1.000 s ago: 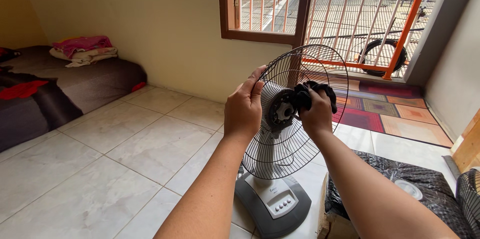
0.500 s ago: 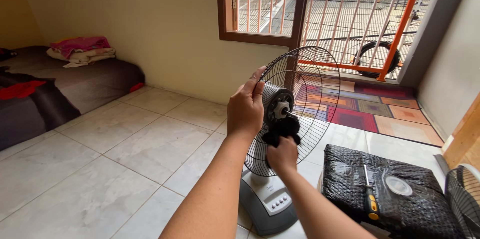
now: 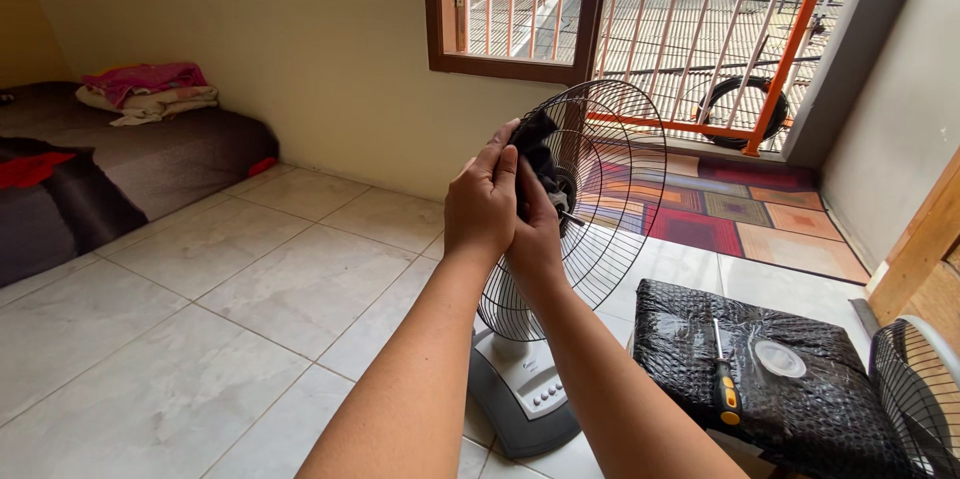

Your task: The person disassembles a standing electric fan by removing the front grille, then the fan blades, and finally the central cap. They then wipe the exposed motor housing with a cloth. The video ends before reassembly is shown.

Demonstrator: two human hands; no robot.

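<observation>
Floor (image 3: 200, 309): pale marbled tiles. Wall (image 3: 300, 39): plain cream. A wood-framed window (image 3: 510, 4) is set in this wall; right of the window, an orange railing (image 3: 760, 29) admits daylight. Below the railing lies a patterned rug (image 3: 760, 219). Far left of the window, a dark mattress (image 3: 120, 159) carries folded cloths (image 3: 150, 89).

A black, bubble-wrapped rectangular package (image 3: 800, 394) lies on the floor right of the fan.
</observation>
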